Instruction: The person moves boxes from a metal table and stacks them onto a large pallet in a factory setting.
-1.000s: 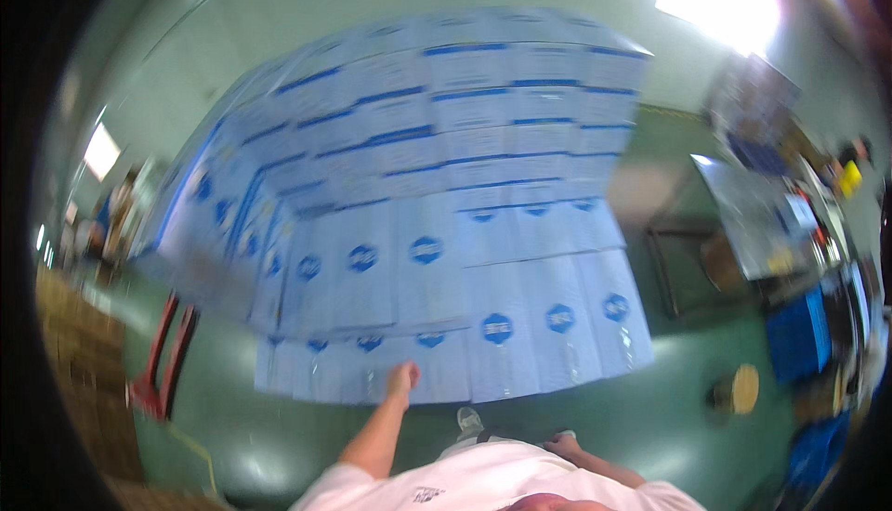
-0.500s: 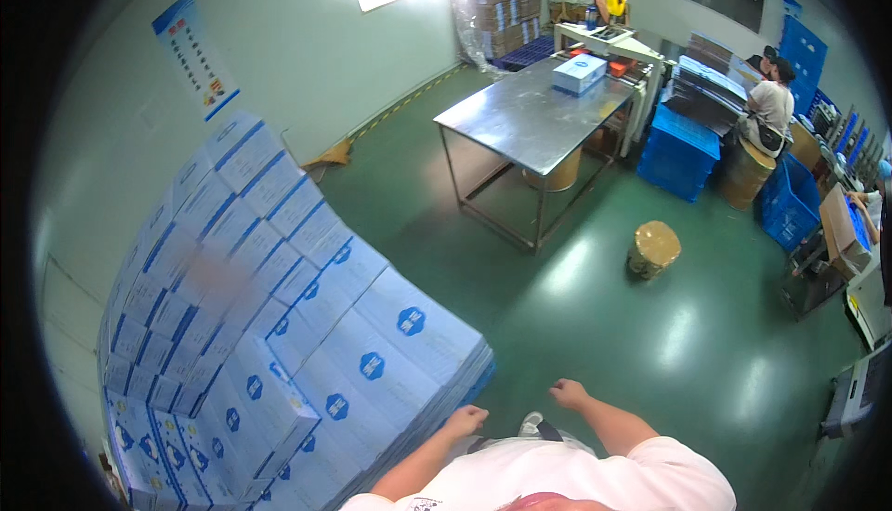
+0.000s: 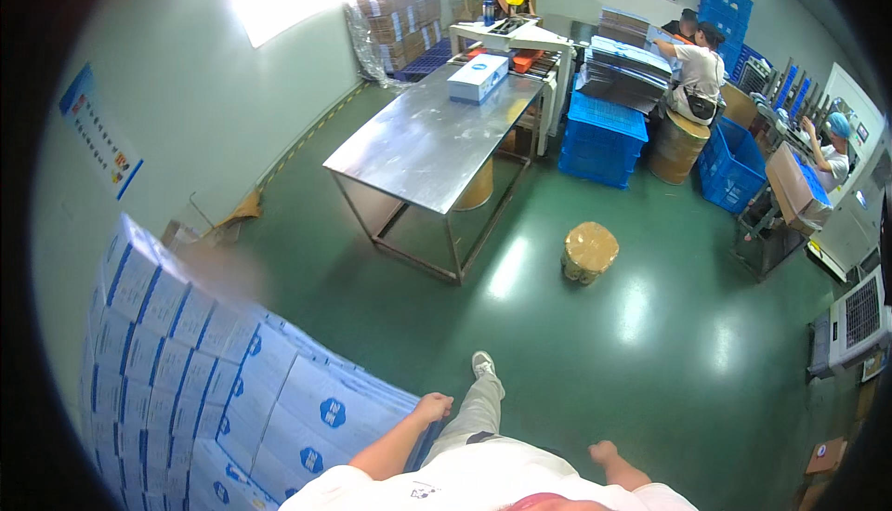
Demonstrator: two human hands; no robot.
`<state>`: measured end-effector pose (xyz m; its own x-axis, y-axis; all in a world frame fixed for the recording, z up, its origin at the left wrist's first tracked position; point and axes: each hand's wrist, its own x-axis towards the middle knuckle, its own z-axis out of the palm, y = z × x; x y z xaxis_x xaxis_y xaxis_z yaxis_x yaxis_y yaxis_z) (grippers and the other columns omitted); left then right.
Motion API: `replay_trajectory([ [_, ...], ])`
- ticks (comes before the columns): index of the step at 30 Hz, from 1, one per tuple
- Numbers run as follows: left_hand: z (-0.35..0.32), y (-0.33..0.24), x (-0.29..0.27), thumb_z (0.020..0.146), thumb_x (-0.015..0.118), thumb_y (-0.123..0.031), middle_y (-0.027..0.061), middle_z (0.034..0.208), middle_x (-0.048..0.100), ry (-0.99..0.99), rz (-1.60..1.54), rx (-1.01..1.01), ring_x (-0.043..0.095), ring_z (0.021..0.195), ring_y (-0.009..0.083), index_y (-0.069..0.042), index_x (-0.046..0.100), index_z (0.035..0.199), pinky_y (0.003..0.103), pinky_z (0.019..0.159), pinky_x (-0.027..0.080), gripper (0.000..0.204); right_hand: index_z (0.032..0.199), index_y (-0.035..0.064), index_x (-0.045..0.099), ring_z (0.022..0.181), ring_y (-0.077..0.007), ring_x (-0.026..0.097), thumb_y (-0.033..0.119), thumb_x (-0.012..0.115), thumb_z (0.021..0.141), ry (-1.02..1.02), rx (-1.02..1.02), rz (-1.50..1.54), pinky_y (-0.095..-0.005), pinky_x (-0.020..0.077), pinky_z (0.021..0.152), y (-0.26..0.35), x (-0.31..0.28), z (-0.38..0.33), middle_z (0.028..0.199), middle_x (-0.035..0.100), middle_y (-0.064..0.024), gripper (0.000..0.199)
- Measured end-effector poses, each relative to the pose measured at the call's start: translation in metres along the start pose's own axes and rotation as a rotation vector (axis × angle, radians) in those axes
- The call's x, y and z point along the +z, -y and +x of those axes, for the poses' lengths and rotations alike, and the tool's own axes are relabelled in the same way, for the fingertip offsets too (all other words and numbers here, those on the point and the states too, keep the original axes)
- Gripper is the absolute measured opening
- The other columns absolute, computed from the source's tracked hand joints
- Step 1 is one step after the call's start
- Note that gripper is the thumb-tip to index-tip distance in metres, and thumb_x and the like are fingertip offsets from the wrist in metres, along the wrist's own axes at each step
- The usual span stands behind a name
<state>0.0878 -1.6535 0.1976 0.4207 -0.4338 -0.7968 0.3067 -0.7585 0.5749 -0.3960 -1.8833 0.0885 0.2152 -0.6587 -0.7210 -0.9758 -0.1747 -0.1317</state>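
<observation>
Loosely curled, my left hand hangs beside the edge of a tall stack of white and blue cartons. Nothing shows in its fingers. On the other side of my body, my right hand is low over the green floor, fingers curled in, with no object visible in it. One of my shoes is stretched out ahead on the floor. A steel table stands further forward, carrying one white and blue carton at its far end beside a carton-sealing machine.
A round tape-wrapped stool stands on the floor ahead. Blue crates hold flattened cartons at the back. Co-workers sit or stand at the far side and right. An air cooler is at the right edge, and brown cartons are piled by the wall.
The view has swung right and forward: the carton stack now sits further to the lower left and the table looks nearer. One leg has stepped forward; my right hand is lower, nearer my body.
</observation>
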Motion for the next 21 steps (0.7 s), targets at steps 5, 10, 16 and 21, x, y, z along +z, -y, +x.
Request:
replay_trajectory([
  [5, 0.09, -0.114, -0.012, 0.087, 0.061, -0.03, 0.0076, 0.093, 0.066, 0.065, 0.065, 0.064, 0.062, 0.077, 0.0168, -0.002, 0.064, 0.098, 0.03, 0.063, 0.049, 0.031, 0.099, -0.0009, 0.069, 0.097, -0.034, 0.064, 0.038, 0.056, 0.077, 0.236, 0.015, 0.07, -0.0385, 0.0495, 0.086, 0.085, -0.037, 0.025, 0.101, 0.067, -0.0202, 0.046],
  [10, 0.194, -0.224, -0.034, 0.085, 0.062, -0.03, 0.0072, 0.077, 0.065, 0.061, 0.153, 0.223, 0.06, 0.068, 0.0162, -0.002, 0.065, 0.09, 0.032, 0.062, 0.048, 0.028, 0.082, 0.0009, 0.068, 0.08, -0.0235, 0.065, 0.037, 0.059, 0.08, 0.023, -0.025, 0.389, -0.0366, 0.0506, 0.072, 0.168, -0.123, 0.077, 0.085, 0.069, -0.0137, 0.037],
  [16, 0.264, -0.34, -0.072, 0.082, 0.064, -0.03, 0.0116, 0.094, 0.067, -0.085, 0.155, 0.219, 0.064, 0.085, 0.0224, -0.002, 0.065, 0.103, 0.035, 0.078, 0.049, 0.036, 0.088, -0.0002, 0.068, 0.077, -0.0287, 0.067, 0.034, 0.062, 0.077, -0.187, 0.196, 0.644, -0.0395, 0.0518, 0.072, 0.184, -0.143, 0.125, 0.085, 0.069, -0.0164, 0.037],
  [21, 0.27, -0.418, -0.095, 0.077, 0.064, -0.029, 0.0204, 0.122, 0.055, -0.439, 0.212, 0.232, 0.055, 0.112, 0.0323, 0.0, 0.05, 0.125, 0.039, 0.097, 0.043, 0.058, 0.089, -0.0022, 0.068, 0.068, -0.0282, 0.066, 0.033, 0.063, 0.079, 0.19, 0.202, 0.344, -0.0382, 0.0524, 0.063, 0.201, -0.181, 0.129, 0.085, 0.068, -0.0191, 0.037],
])
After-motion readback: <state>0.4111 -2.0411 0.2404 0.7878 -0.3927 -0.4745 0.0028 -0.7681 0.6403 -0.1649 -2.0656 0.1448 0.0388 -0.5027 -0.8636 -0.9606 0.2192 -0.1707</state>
